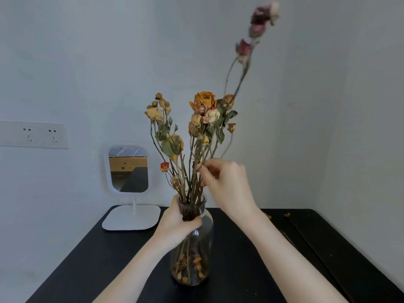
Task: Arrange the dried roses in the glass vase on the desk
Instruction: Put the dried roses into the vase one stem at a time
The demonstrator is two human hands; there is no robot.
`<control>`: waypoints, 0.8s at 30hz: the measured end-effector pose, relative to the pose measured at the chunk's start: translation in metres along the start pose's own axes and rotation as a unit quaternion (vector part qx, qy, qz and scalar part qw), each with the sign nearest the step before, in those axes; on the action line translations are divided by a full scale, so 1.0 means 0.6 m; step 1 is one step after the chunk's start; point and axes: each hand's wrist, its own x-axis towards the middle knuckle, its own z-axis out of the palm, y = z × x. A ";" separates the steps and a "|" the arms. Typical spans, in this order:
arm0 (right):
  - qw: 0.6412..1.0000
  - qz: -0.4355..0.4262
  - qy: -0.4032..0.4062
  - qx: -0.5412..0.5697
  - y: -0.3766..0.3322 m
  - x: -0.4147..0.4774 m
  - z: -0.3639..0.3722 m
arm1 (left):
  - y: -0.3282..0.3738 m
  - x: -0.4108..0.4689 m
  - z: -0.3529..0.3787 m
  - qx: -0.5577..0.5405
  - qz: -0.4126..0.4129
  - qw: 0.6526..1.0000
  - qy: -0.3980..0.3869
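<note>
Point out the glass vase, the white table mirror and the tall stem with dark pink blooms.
glass vase [208, 225]: head view, bare glass shoulder right of the neck.
white table mirror [129, 169]: head view, middle of its reflecting face.
tall stem with dark pink blooms [244, 47]: head view, lower dark bloom, blurred.

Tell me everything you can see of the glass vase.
The glass vase is clear and bottle-shaped, with a narrow neck and a wider round body. It stands upright on the black desk. The left hand grips its neck. It holds dried roses by their stems; loose orange petals lie at its bottom.
</note>
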 end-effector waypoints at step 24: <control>0.998 0.014 -0.033 -0.061 0.007 -0.023 0.020 | -0.004 0.001 0.002 0.000 0.008 1.000 0.014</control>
